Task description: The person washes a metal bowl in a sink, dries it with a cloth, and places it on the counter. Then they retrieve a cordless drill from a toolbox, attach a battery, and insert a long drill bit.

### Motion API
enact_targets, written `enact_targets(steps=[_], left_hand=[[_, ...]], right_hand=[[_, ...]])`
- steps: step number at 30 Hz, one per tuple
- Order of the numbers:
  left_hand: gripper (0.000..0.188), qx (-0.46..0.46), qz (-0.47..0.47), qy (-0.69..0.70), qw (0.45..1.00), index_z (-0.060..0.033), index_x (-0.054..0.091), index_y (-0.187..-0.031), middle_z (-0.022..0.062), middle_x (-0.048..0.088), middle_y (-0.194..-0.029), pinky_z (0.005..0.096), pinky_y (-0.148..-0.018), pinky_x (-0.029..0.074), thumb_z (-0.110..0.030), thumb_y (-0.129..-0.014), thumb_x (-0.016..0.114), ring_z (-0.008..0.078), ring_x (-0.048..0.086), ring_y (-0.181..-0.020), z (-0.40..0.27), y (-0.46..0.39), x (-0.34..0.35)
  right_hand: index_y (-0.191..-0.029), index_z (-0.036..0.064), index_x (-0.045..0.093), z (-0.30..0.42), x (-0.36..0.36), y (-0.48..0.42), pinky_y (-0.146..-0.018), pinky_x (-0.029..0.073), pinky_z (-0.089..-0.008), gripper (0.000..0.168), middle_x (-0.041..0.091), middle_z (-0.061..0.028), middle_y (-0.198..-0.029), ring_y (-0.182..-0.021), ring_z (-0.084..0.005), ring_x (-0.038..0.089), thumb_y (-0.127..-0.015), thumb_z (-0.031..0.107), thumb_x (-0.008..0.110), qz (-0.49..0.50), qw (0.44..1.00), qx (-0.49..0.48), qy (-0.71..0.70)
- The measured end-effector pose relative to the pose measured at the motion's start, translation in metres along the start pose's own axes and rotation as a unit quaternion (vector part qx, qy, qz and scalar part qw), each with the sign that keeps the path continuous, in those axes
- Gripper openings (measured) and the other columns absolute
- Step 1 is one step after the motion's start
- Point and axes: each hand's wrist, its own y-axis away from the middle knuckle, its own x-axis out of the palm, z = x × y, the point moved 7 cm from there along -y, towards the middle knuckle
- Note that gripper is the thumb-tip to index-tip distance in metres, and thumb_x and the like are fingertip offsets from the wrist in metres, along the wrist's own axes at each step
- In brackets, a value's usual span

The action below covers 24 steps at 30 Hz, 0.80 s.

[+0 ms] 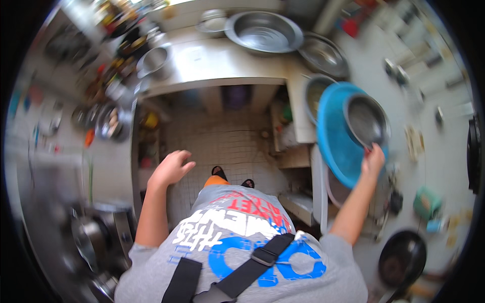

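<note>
My right hand (pixel 373 161) grips the near rim of a round metal bowl (pixel 366 120), which is over the right part of a large blue plastic basin (pixel 333 144). Whether the bowl touches the basin, I cannot tell. Behind the basin's left edge, a metal pot (pixel 313 92) is partly hidden. On the left, my left hand (pixel 172 166) hangs over the floor with nothing in it, thumb and fingers apart.
A wide metal basin (pixel 264 32) and a metal lid or shallow bowl (pixel 324 55) rest on the far counter (pixel 212 64). At its left end stands a metal pot (pixel 155 60). A dark wok (pixel 402 259) hangs at lower right. Open shelves lie beneath the counters.
</note>
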Motion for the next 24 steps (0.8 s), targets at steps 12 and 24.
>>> enact_targets(steps=[12,24], left_hand=[[0.040,-0.217,-0.155,0.088,0.960,0.0007,0.065,-0.110,0.0183,0.070,-0.105,0.0390,-0.086,0.052,-0.032,-0.086,0.069,0.0306,0.067,-0.100,0.313,0.178,-0.087],[0.029,-0.356,-0.385,0.575,0.628,-0.0059,0.059,-0.099,0.0053,0.063,-0.083,0.0248,-0.044,0.043,-0.033,-0.091,0.065,0.0153,0.062,-0.060,0.905,0.138,-0.339]], right_hand=[[-0.092,0.006,0.058,0.001,0.178,0.302,-0.056,0.042,-0.0206,0.009,0.060,-0.0006,-0.083,-0.068,-0.0088,0.055,-0.093,0.015,0.060,0.182,0.981,0.045,0.055],[-0.092,0.010,0.056,-0.204,0.718,0.775,-0.042,0.043,-0.0205,0.004,0.063,0.0014,-0.079,-0.064,-0.0076,0.062,-0.091,0.007,0.058,0.370,0.910,0.186,0.005]])
